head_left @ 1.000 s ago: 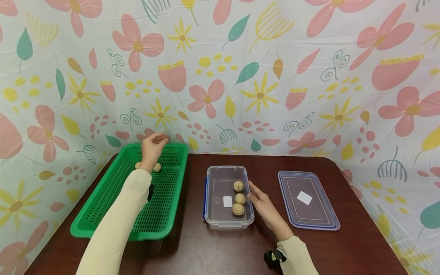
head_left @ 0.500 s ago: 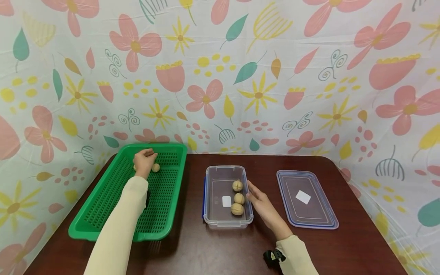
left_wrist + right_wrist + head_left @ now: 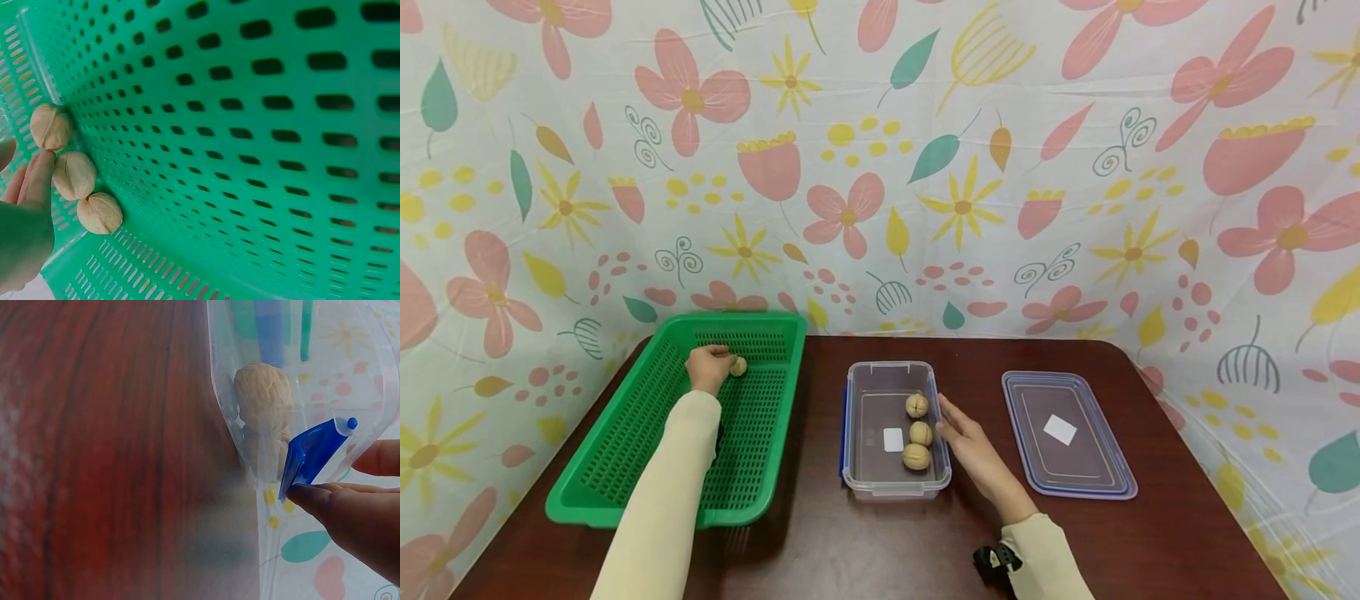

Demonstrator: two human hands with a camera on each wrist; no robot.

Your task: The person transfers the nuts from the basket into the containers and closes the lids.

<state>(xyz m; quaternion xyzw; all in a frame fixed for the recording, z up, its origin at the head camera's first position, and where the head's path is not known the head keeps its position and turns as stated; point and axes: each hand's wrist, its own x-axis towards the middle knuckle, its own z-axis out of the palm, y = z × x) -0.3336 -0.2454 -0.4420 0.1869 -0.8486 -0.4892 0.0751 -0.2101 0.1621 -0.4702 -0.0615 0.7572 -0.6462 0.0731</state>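
My left hand (image 3: 707, 367) reaches into the far end of a green slotted plastic basket (image 3: 733, 515). Its fingertips are right at a walnut (image 3: 739, 367) there. Three walnuts (image 3: 75, 175) lie in a row against the basket wall in the left wrist view, fingers extended alongside them and the thumb apart. At the right wall of a clear plastic box (image 3: 897, 486), my right hand (image 3: 973, 450) rests with fairly straight fingers. One fingertip touches the box's blue latch (image 3: 315, 450) in the right wrist view. Inside the box, three walnuts (image 3: 921, 433) line the right side.
A clear lid (image 3: 1075, 458) with a blue seal and a white label lies right of the box on the dark wooden table (image 3: 820, 542). Flower-patterned cloth (image 3: 850, 275) hangs behind. A black wrist strap (image 3: 997, 564) shows at my right sleeve.
My left hand has moved down from above the basket's far end to the walnuts inside it. The right hand stays at the box. The head view has shifted slightly.
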